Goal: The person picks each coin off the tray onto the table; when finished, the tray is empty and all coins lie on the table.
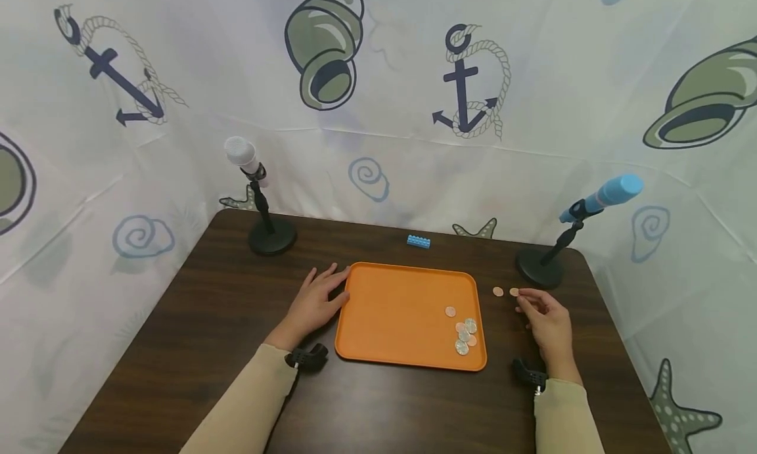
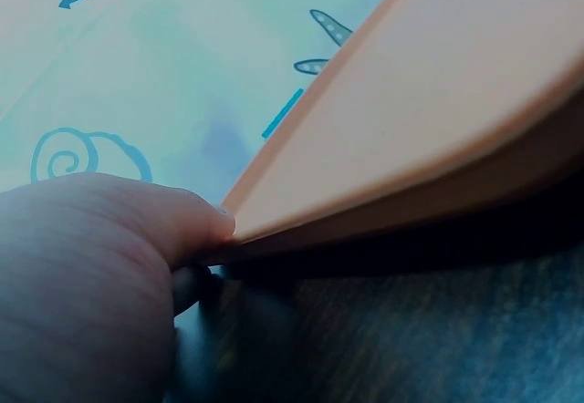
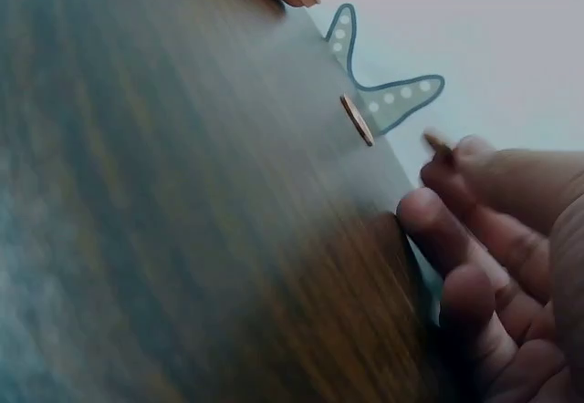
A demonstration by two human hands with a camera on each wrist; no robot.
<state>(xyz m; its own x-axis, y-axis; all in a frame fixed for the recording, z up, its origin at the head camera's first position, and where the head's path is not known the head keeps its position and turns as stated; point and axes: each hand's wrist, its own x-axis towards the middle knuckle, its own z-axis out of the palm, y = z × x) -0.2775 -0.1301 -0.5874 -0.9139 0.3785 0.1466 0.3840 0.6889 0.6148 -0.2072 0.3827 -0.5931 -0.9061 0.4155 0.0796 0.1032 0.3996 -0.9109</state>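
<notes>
Pinching a copper coin (image 1: 513, 292) right of the orange tray (image 1: 396, 316), my right hand (image 1: 547, 322) should keep its edge: it's probably light, hard, slippery. My left hand (image 1: 318, 301), fingers spread, touches the tray.

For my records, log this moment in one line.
Left hand: touching tray; right hand: pinching coin; tray: several coins; table: one loose coin

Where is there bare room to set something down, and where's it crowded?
Bare: the orange tray left of its coins; the table between the white microphone's stand and the blue brick, and between the sleeves, nearer than the tray. Crowded: the tray's right side and beyond it, where a loose coin, the right hand with its pinched coin, and the blue microphone's stand cluster.
</notes>
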